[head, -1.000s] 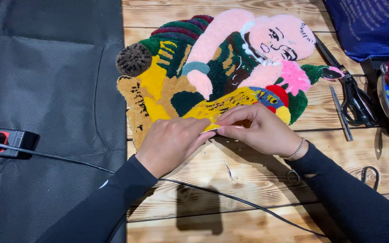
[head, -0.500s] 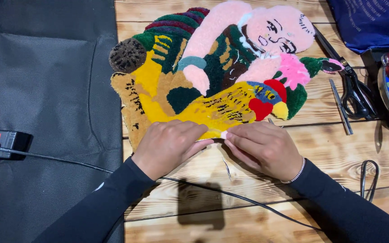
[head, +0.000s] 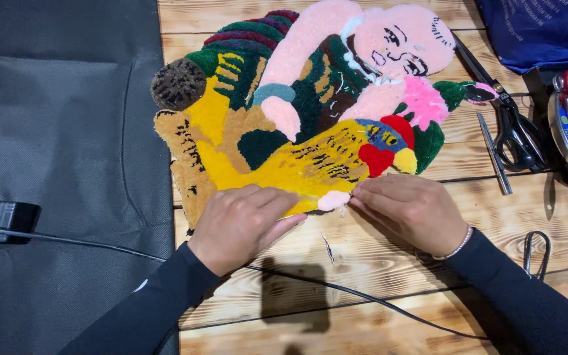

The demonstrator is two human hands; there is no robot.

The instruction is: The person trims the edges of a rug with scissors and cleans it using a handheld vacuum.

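My left hand [head: 244, 223] lies flat, fingers together, pressed on the lower yellow edge of the thick, multicoloured tufted rug piece shaped like a pink-faced figure [head: 297, 112]. My right hand [head: 412, 210] rests just beside it, fingers curled down onto the same lower edge near a small pale pink patch; neither of my hands closes around anything that I can see. The rug piece lies face up on the pale wooden plank bench [head: 376, 283], its left edge reaching over a dark grey fabric sheet [head: 54, 131]. A thin black cable [head: 336, 289] runs across the bench beneath my wrists, leading from a black box with a red switch [head: 1, 217] at the left. To the right lie black-handled scissors [head: 514, 131] and a blue cloth bag [head: 540, 33].
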